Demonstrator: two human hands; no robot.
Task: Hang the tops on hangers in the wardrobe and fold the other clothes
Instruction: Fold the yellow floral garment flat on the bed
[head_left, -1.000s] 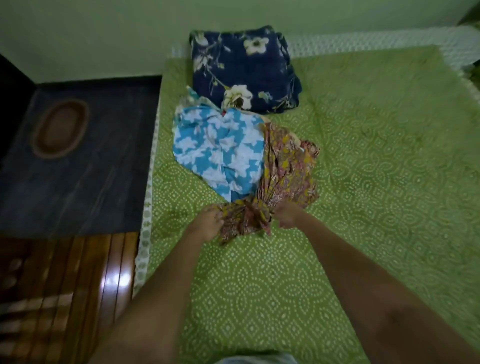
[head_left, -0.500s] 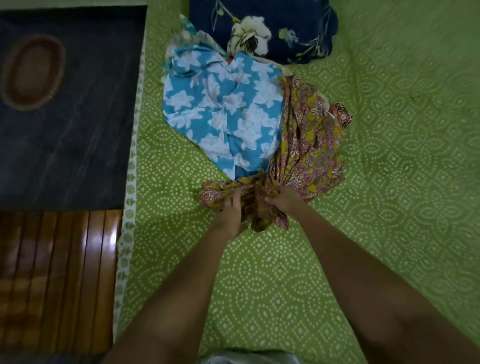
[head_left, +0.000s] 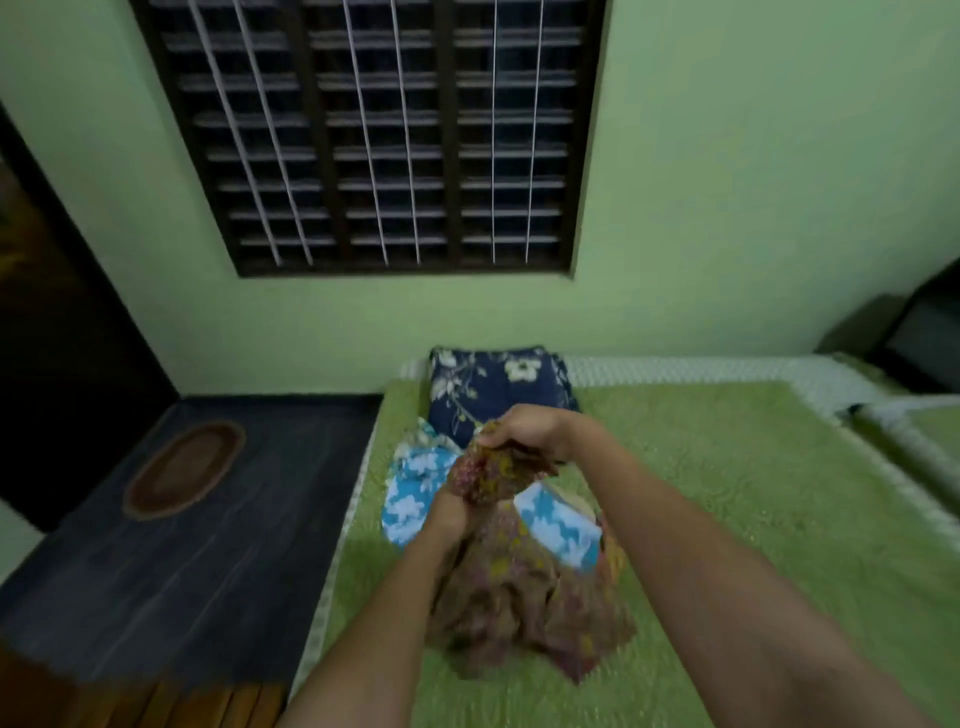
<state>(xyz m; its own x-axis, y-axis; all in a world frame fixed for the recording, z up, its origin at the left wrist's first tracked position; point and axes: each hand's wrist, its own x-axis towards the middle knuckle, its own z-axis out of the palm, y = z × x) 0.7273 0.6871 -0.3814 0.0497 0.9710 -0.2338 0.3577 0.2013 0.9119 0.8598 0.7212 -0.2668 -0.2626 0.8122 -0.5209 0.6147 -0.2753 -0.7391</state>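
two hands now lift the floral garment clear of the pile

both hands have the yellow-maroon floral garment (head_left: 511, 582) up off the bed (head_left: 727, 519). half a second ago it lay on the cover beside the blue garment, its near end bunched between the two hands. now it hangs in the lower centre of the frame, with its bulk trailing down towards the cover; blur hides whether the hem touches.

right hand (head_left: 524, 428): fingers curled over the bunched top end, pinching it, highest point of the cloth, centre of frame. left hand (head_left: 449, 514): just below and left of the right, fingers closed round the gathered cloth lower down. both grips are closed on fabric, neither spread.

blue-and-white floral garment (head_left: 410, 499): remains on the bed behind the lifted piece, showing either side of it. a pale patterned piece (head_left: 423, 434) peeks out at its far edge. navy floral folded item (head_left: 493, 389) sits at the far edge of the bed, against the wall, unchanged.

view has tipped upward since the last frames: barred window (head_left: 389, 135) now fills the upper centre, dark floor with oval mat (head_left: 184, 470) at left.

judgement: one piece has been singled out, not yet opened flat. cannot tell from the bunched cloth whether it is a top (hanger) or something to fold. no hanger or wardrobe in view. next step likely calls for shaking it out and finding shoulders or waistband. task looks early.
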